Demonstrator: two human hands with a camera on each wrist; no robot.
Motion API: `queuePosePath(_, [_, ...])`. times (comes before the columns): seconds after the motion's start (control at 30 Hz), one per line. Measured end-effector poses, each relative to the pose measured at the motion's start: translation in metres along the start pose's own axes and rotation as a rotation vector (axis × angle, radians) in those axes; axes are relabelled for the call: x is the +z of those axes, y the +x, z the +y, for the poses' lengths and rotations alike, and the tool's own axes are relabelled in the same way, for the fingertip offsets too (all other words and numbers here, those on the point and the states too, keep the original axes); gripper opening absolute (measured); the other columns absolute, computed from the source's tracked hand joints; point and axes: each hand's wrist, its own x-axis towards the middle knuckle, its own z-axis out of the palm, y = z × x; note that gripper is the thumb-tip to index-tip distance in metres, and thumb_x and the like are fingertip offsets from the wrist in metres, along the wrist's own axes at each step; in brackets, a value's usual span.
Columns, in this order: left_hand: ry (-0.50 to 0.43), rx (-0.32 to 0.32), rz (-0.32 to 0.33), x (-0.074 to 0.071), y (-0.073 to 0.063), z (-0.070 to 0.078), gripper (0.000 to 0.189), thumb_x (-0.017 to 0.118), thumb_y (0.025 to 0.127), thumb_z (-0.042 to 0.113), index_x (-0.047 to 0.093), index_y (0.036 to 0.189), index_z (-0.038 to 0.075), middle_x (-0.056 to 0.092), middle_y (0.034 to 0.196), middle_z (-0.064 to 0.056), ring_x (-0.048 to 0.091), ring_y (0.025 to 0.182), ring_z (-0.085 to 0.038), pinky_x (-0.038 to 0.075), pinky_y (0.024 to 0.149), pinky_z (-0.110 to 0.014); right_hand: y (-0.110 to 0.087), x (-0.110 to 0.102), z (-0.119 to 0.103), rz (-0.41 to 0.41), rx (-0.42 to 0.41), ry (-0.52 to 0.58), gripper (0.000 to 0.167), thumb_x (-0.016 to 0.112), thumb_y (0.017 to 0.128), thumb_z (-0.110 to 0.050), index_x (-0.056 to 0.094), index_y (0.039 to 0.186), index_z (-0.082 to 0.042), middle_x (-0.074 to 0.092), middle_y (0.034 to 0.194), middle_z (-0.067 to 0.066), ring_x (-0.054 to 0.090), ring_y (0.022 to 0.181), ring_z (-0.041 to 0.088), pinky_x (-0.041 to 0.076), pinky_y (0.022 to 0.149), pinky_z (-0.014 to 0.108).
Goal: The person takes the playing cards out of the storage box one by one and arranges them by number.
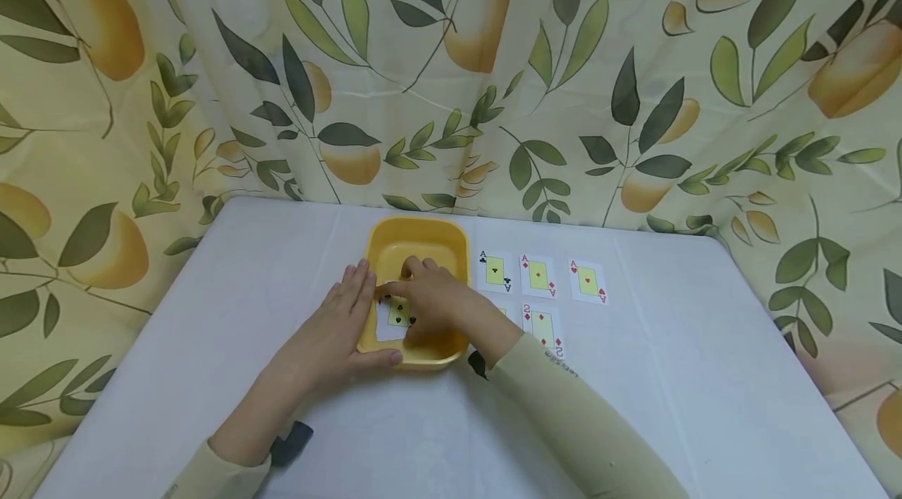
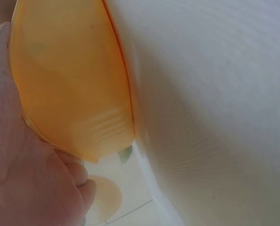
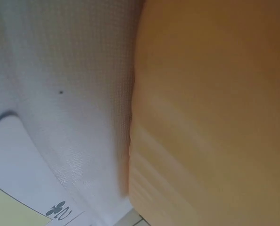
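Observation:
A yellow plastic tray (image 1: 418,229) stands on the white-covered table, with a spade playing card (image 1: 390,329) inside it at the left. My left hand (image 1: 331,327) rests along the tray's left side, its fingers straight against the rim and its thumb at the front edge. In the left wrist view, that hand (image 2: 31,155) lies against the tray's wall (image 2: 74,80). Reaching into the tray, my right hand (image 1: 437,299) has its fingers bent about the spade card, one fingertip at its upper edge. Part of the card is hidden by this hand.
Right of the tray lie the ace of clubs (image 1: 496,271), ace of diamonds (image 1: 538,276) and ace of hearts (image 1: 588,280). In front are the two of diamonds (image 1: 541,324) and a two of clubs (image 3: 17,174), partly covered by the right arm. A patterned curtain (image 1: 451,92) hangs behind.

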Motion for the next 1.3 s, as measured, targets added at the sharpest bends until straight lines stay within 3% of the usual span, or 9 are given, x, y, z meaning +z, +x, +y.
queuePosePath(0.2, [0.014, 0.037, 0.046, -0.0013, -0.0005, -0.0002, 0.120, 0.053, 0.081, 0.082, 0.013, 0.158, 0.000, 0.000, 0.168, -0.016, 0.002, 0.155, -0.033, 0.017, 0.124, -0.050, -0.0007, -0.0004, 0.0030, 0.003, -0.008, 0.038, 0.067, 0.088, 0.073, -0.035, 0.060, 0.133, -0.045, 0.049, 0.128, 0.001, 0.042, 0.108, 0.019, 0.048, 0.087, 0.030])
queuePosePath(0.37, [0.007, 0.035, 0.043, -0.0016, -0.0002, 0.0000, 0.120, 0.054, 0.081, 0.081, 0.013, 0.159, 0.000, -0.002, 0.168, -0.015, 0.000, 0.155, -0.032, 0.016, 0.124, -0.049, -0.0024, -0.0014, 0.0036, 0.004, -0.010, 0.118, 0.066, 0.090, 0.071, -0.028, 0.059, 0.128, -0.041, 0.045, 0.123, 0.001, 0.043, 0.105, 0.018, 0.050, 0.084, 0.027])
queuePosePath(0.53, [-0.006, 0.026, 0.040, -0.0010, 0.0000, 0.0010, 0.119, 0.053, 0.080, 0.082, 0.014, 0.159, 0.002, -0.003, 0.168, -0.013, -0.001, 0.155, -0.029, 0.015, 0.125, -0.048, -0.0039, -0.0008, 0.0032, 0.011, -0.015, 0.107, 0.061, 0.088, 0.072, -0.031, 0.059, 0.125, -0.038, 0.045, 0.123, 0.000, 0.044, 0.104, 0.018, 0.050, 0.084, 0.026])
queuePosePath(0.67, [-0.011, 0.024, 0.031, -0.0002, 0.0002, 0.0016, 0.118, 0.052, 0.081, 0.082, 0.013, 0.159, 0.002, -0.005, 0.168, -0.012, -0.001, 0.155, -0.029, 0.015, 0.125, -0.047, -0.0053, 0.0013, 0.0027, 0.017, -0.015, 0.094, 0.062, 0.090, 0.070, -0.039, 0.059, 0.124, -0.038, 0.046, 0.120, -0.002, 0.044, 0.104, 0.018, 0.050, 0.083, 0.026])
queuePosePath(0.9, [-0.009, 0.031, 0.041, -0.0013, -0.0008, 0.0025, 0.119, 0.054, 0.081, 0.081, 0.015, 0.158, 0.001, -0.003, 0.168, -0.013, 0.001, 0.155, -0.031, 0.017, 0.124, -0.049, -0.0069, 0.0001, 0.0019, 0.042, -0.008, 0.110, 0.061, 0.089, 0.073, -0.032, 0.055, 0.123, -0.037, 0.047, 0.117, -0.002, 0.046, 0.099, 0.018, 0.050, 0.081, 0.026])
queuePosePath(1.13, [-0.012, 0.031, 0.038, -0.0007, -0.0011, 0.0018, 0.118, 0.055, 0.081, 0.080, 0.016, 0.158, 0.000, -0.003, 0.168, -0.013, 0.000, 0.155, -0.032, 0.016, 0.124, -0.050, -0.0062, 0.0014, 0.0013, 0.055, -0.013, 0.106, 0.070, 0.091, 0.069, -0.032, 0.049, 0.125, -0.037, 0.046, 0.115, -0.003, 0.046, 0.100, 0.018, 0.051, 0.085, 0.027])
queuePosePath(1.3, [-0.007, 0.025, 0.038, -0.0011, -0.0025, 0.0020, 0.119, 0.054, 0.080, 0.081, 0.015, 0.158, 0.000, -0.003, 0.168, -0.013, 0.001, 0.155, -0.032, 0.016, 0.124, -0.049, -0.0056, 0.0031, 0.0011, 0.093, -0.008, 0.069, 0.074, 0.087, 0.072, -0.036, 0.045, 0.133, -0.033, 0.052, 0.124, -0.004, 0.049, 0.105, 0.019, 0.051, 0.095, 0.032])
